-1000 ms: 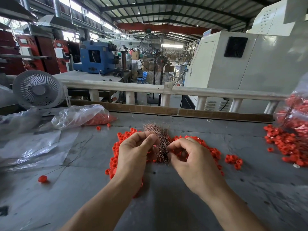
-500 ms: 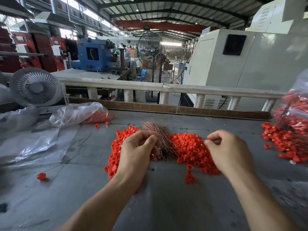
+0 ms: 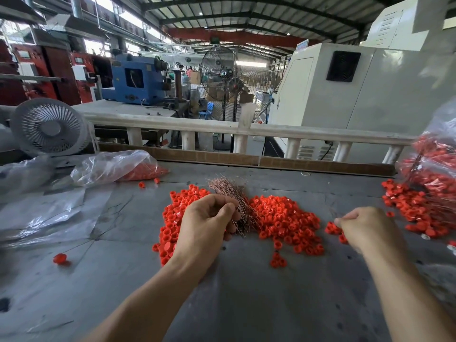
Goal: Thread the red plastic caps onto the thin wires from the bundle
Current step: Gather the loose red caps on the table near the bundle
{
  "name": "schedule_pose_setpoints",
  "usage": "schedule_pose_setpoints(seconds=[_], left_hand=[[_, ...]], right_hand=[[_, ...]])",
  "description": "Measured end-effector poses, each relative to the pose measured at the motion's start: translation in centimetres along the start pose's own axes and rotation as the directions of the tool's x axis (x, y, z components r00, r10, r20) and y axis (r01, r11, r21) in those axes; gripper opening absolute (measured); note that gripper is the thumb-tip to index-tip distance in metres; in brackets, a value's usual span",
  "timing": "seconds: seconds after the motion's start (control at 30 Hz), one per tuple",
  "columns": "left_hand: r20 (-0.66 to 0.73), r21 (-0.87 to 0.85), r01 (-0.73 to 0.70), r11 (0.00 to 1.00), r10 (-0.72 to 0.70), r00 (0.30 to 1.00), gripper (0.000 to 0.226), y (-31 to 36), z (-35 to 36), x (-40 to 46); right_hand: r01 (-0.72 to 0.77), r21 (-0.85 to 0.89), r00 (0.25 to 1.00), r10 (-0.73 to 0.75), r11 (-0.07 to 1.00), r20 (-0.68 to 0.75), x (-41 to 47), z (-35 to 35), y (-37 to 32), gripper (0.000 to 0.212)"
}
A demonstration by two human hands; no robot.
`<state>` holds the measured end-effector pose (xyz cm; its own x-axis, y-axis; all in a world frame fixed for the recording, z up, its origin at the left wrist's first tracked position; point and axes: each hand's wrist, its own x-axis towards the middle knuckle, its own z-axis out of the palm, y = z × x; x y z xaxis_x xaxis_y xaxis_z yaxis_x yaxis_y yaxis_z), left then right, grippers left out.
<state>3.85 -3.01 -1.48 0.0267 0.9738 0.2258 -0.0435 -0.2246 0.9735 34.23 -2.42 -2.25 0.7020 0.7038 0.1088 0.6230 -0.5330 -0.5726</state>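
A pile of red plastic caps (image 3: pixel 283 218) lies on the grey table (image 3: pixel 246 297). My left hand (image 3: pixel 207 225) grips a bundle of thin coppery wires (image 3: pixel 228 190), whose ends fan out above my fingers over the pile. To the right of the pile, my right hand (image 3: pixel 365 228) hovers low with thumb and forefinger pinched together. It seems to hold a single thin wire, which is barely visible. A few loose caps (image 3: pixel 332 228) lie just under its fingertips.
More red caps with wires on them (image 3: pixel 419 206) lie heaped at the right, beside a clear bag (image 3: pixel 439 154). At the left are a bag of caps (image 3: pixel 116 166), crumpled plastic sheets (image 3: pixel 49 213), a small fan (image 3: pixel 49 127) and one wired cap (image 3: pixel 60 258).
My right hand has drawn away from the bundle to the right, past the cap pile. The left hand has kept its grip on the wires in place.
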Motion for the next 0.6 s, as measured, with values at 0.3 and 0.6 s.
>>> schedule_pose_setpoints(seconds=[0.3,0.6], left_hand=[[0.014,0.133,-0.033,0.991,0.032,0.999,0.022,-0.3,-0.2,0.1],[0.020,0.197,-0.038,0.980,0.035,0.999,0.020,-0.4,0.1,0.1]], right_hand=[[0.479,0.186,0.868,-0.494,0.858,0.041,-6.0,0.0,-5.1,0.012],[0.842,0.087,0.503,-0.832,0.533,0.233,-9.5,1.8,-7.2,0.030]])
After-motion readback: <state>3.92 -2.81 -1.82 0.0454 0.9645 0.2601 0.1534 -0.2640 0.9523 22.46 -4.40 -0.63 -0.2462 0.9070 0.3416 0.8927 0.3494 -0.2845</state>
